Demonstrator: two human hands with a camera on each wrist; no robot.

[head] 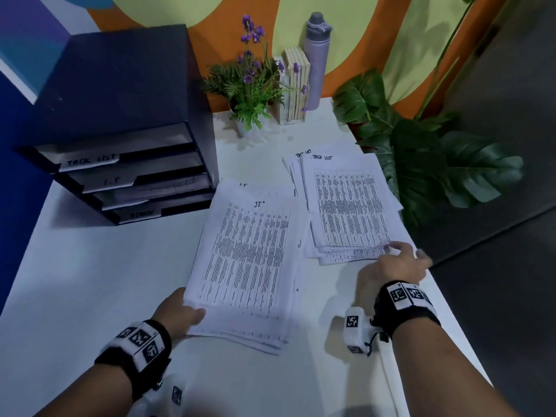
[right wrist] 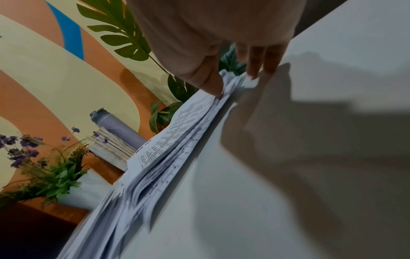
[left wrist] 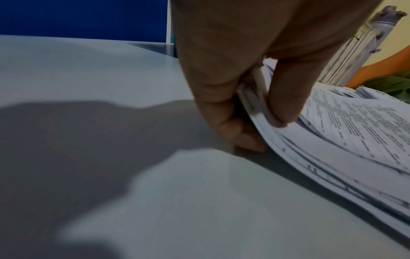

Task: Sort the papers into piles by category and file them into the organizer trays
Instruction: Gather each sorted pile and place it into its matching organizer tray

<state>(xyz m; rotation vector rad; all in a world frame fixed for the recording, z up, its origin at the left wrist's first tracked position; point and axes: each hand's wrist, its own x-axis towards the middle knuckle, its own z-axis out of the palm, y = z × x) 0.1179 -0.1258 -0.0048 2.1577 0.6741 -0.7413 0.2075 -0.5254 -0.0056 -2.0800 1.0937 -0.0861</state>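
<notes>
Left hand pinching paper pile corner, long axis toward wall

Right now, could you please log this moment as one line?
left hand grips JT pile | right hand pinches task list pile | organizer waiting

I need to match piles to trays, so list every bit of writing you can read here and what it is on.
"TASK LIST": label on the organizer's top tray.
"I.T": label on the second tray, faint.
"TASK LIST": handwritten atop the right pile; again, partly covered, on the sheet behind.
"JT" or "IT": handwritten atop the left pile; unclear.
Bottom tray label: blurred, unreadable.
Printed tables on both piles: too small.
</notes>
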